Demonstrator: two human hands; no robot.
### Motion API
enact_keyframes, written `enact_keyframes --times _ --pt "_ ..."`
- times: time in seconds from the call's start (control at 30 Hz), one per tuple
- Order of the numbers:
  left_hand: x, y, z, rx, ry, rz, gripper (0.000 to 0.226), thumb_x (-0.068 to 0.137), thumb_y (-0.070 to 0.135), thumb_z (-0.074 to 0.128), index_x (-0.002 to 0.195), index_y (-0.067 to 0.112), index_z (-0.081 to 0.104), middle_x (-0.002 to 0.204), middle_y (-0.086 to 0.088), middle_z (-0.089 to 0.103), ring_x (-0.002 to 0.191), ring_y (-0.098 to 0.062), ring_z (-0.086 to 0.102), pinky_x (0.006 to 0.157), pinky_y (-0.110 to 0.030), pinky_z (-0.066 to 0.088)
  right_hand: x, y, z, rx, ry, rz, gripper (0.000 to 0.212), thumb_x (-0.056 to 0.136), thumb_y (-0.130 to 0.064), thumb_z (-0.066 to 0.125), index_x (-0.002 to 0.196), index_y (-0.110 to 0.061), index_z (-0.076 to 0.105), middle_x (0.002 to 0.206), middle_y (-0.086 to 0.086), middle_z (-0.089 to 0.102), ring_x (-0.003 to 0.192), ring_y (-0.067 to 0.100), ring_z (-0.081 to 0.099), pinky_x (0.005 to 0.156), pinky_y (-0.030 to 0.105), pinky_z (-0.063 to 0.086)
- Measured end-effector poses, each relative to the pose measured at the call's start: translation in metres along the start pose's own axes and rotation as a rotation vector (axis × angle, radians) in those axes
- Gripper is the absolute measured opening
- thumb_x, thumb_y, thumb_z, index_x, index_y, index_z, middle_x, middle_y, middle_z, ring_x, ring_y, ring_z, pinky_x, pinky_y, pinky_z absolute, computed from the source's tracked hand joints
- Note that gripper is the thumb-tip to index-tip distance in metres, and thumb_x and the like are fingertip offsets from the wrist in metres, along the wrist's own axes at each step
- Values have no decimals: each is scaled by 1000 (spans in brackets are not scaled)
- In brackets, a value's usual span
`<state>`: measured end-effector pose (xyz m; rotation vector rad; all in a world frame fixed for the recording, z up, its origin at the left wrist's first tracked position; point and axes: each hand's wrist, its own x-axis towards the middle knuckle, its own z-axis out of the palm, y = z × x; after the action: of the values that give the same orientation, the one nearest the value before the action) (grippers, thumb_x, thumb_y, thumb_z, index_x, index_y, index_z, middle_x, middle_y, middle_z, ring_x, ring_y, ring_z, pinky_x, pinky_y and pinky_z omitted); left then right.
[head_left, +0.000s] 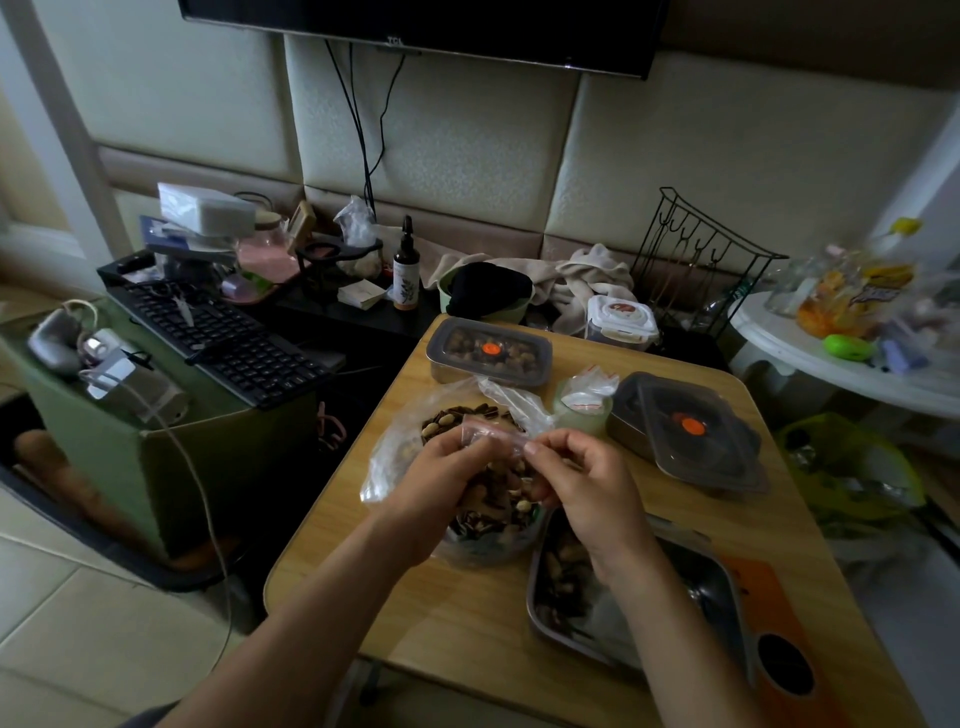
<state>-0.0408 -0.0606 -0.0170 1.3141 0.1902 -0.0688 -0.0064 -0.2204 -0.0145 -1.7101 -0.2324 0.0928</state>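
1. Head-worn camera view, looking down at a wooden table (467, 613) in a dim, cluttered room.
2. At the centre of the frame, two bare hands hold a small clear zip bag (496, 435) between them, above the table.
3. The left hand (441, 478) pinches the left end of the bag's pinkish top strip, its fingers curled around it.
4. The right hand (587, 483) pinches the right end of the strip between thumb and fingertips, the other fingers curled in.
5. The bag hangs below the strip, and nuts show in its lower part.
6. Directly under the hands lies a large open plastic bag of nuts (457, 415), dark and pale mixed, spreading toward the centre left.
7. At lower right, just beside the right wrist, sits an open steel tray (543, 613) holding some dark nuts.
8. Above centre stands a closed steel box (488, 351) with a clear lid and an orange dot.
9. To the right of centre, a second steel box (685, 426) has its lid set askew on top.
10. Between the two boxes is a pale green cup (582, 421) stuffed with folded zip bags.
11. At middle left, off the table, a black keyboard (228, 332) rests on a green box.
12. A television (415, 21) hangs along the top edge.
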Motion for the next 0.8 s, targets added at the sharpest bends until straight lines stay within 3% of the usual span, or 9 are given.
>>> enact_keyframes --times 0.17,0.3,0.6,0.8 --pt "-1 0 4 -23 11 -7 21 96 18 65 111 4 70 98 -17 77 86 -27 76 67 -29 59 -1 0 0 -34 13 -47 10 98 -16 68 90 -12 74 74 -6 70 65 3 63 59 17 51" --pt "0 -1 5 -49 -2 -21 26 93 16 67 114 0 67 103 -25 74 91 -34 73 74 -37 61 -2 2 0 -44 25 -69 10 98 -15 68 91 -11 72 77 -4 71 65 4 64 60 18 52" --pt "1 -2 10 -40 -13 9 13 96 13 65 99 4 73 95 -20 76 85 -30 74 70 -34 61 -2 4 1 -69 13 -29 11 99 -25 69 91 -19 74 85 -2 75 78 10 71 64 21 54" --pt "0 -4 10 -11 -17 23 19 94 14 67 108 1 68 102 -24 74 94 -37 74 81 -42 60 -2 2 2 -93 54 -62 10 97 -18 70 88 -15 70 83 -6 72 75 2 68 63 17 54"
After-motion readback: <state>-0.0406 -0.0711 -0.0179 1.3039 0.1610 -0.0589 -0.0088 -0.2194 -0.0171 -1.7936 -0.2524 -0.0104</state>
